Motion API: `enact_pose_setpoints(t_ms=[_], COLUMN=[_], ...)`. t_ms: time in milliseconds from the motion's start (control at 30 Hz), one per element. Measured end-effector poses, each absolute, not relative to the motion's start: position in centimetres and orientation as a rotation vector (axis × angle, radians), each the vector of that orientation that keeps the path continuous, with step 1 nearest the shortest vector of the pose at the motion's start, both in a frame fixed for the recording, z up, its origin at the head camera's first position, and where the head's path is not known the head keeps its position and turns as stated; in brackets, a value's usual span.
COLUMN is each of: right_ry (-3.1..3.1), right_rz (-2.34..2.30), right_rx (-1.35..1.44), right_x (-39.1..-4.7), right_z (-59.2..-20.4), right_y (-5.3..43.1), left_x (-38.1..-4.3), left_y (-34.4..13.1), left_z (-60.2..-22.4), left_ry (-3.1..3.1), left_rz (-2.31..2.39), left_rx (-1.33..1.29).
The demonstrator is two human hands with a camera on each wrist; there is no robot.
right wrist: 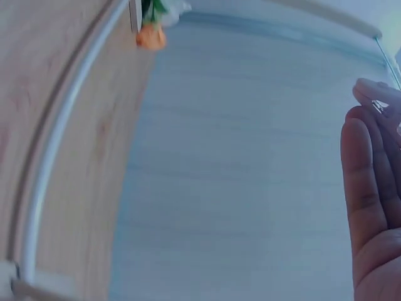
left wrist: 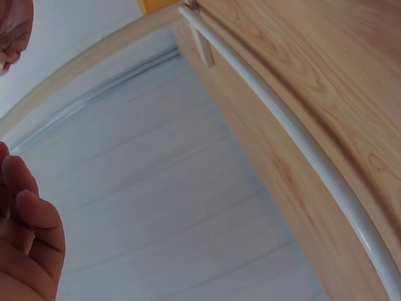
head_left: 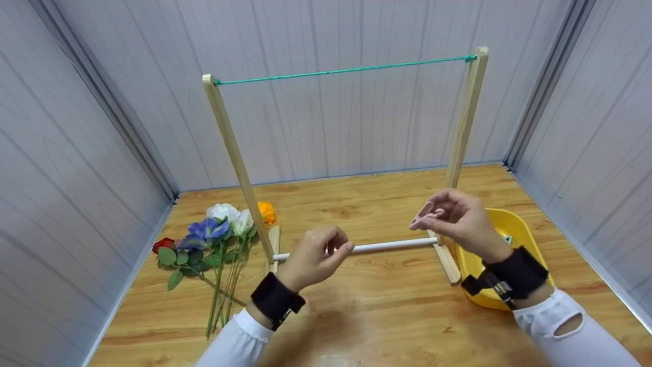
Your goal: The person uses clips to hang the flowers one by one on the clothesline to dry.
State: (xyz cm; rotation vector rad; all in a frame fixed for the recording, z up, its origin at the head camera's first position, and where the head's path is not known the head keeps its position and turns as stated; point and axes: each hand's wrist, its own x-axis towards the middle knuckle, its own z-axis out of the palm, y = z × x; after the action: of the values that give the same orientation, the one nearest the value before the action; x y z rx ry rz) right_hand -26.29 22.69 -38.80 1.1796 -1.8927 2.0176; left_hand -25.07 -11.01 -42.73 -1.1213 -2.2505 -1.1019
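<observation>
My right hand (head_left: 461,221) pinches a pink clothespin (head_left: 423,218) between thumb and fingers, in front of the right wooden post (head_left: 466,117). In the right wrist view, part of the clothespin (right wrist: 374,93) shows at the fingertips. Loosely curled, my left hand (head_left: 318,257) hovers over the left part of a white rod (head_left: 395,245) and holds nothing that I can see. A green cord (head_left: 346,72) runs between the tops of the right post and the left wooden post (head_left: 237,153), above both hands; nothing hangs on it.
Artificial flowers, including a blue one (head_left: 206,232) and a red rose (head_left: 163,245), lie on the wooden table (head_left: 367,326) at the left. A yellow basket (head_left: 527,234) stands at the right, partly behind my right wrist. Pale panel walls (head_left: 367,132) enclose the back and sides.
</observation>
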Motion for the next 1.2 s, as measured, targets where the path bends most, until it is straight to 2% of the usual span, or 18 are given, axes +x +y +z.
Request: enact_pose_setpoints(t_ms=[100, 267, 567, 833, 1000, 1200], right_ry=[-1.867, -1.931, -1.971, -1.955, -2.083, -2.063], right_rz=[2.083, 2.026, 1.991, 2.053, 1.801, 1.110], right_rx=[1.318, 1.390, 1.330, 1.252, 1.169, 1.185], right_x=[-26.1, -25.7, -25.3, -25.2, -24.9, -25.1], right_z=[-39.6, -41.1, -43.0, -43.6, -43.5, -43.3], right_y=[21.1, 19.0, 17.2, 16.4, 16.5, 16.8], left_x=[-24.7, -24.1, -23.4, -23.5, -23.7, -24.4], left_y=[-10.2, -9.3, -8.2, -7.7, -7.8, -8.4], left_z=[-42.5, -42.2, -42.2, -42.6, -42.8, -42.8], left_ry=[-2.282, -2.340, -2.405, -2.378, -2.434, -2.641], left_rz=[-1.114, -1.105, -0.967, -1.032, -1.217, -1.543], left_rx=[-1.170, -1.206, -1.231, -1.224, -1.174, -0.936])
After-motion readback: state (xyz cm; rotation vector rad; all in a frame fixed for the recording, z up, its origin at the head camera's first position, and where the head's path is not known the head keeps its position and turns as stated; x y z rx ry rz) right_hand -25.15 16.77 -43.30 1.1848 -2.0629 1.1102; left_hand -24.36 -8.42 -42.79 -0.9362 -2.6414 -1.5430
